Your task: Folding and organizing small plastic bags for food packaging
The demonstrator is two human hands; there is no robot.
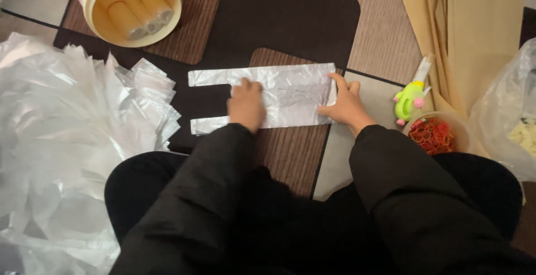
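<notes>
A clear plastic carrier bag (285, 93) lies flat on a brown and black floor mat (312, 18), its two handles pointing left. My left hand (245, 106) presses flat on the bag's middle, fingers together. At the bag's right end, my right hand (345, 103) rests on its edge with fingers spread. Both arms wear black sleeves. Neither hand grips anything.
A big heap of clear plastic bags (67, 141) fills the left side. A cream bucket (134, 7) with rolls stands at the top left. A bowl of red rubber bands (432, 134), a green toy-like tool (410, 99), a beige curtain (474, 35) and a plastic sack (511, 107) are at the right.
</notes>
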